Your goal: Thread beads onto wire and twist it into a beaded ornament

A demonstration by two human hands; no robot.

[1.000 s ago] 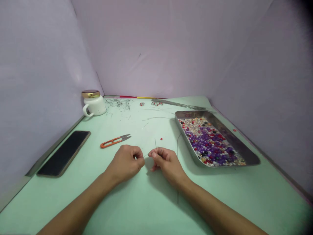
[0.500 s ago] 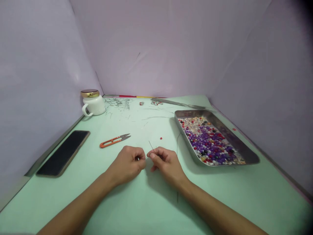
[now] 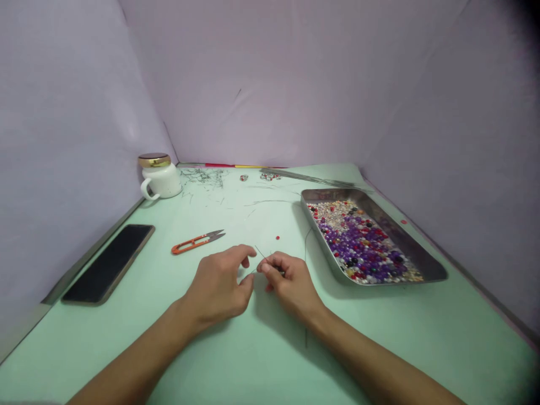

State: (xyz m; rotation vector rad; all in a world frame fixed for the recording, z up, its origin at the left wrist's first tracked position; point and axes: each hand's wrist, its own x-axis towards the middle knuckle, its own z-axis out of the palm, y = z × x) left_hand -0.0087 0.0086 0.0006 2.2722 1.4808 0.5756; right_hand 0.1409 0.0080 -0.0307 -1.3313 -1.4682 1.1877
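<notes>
Between the thumb and forefinger of my right hand (image 3: 291, 280) is pinched a thin dark wire (image 3: 261, 252), one end pointing up and to the left. Whatever else lies inside that grip is hidden by the fingers. My left hand (image 3: 223, 281) is close beside it, thumb and forefinger spread apart, nothing visible held in them. A single red bead (image 3: 277, 238) rests on the green tabletop (image 3: 219, 360) just beyond my hands. Orange-handled thread snips (image 3: 198, 242) lie to the left of it, their blades pointing right.
At the right stands a metal tray (image 3: 327, 256) of purple, red, white and black beads. A phone (image 3: 109, 264) lies at the left, behind it a white lidded mug (image 3: 162, 181). Wire scraps (image 3: 205, 178), beaded pieces (image 3: 270, 176) and a wire bundle (image 3: 312, 179) line the back.
My left thumb and forefinger have parted from their closed pinch, and the hand has opened. My right hand keeps its pinch on the wire, shifted very slightly right.
</notes>
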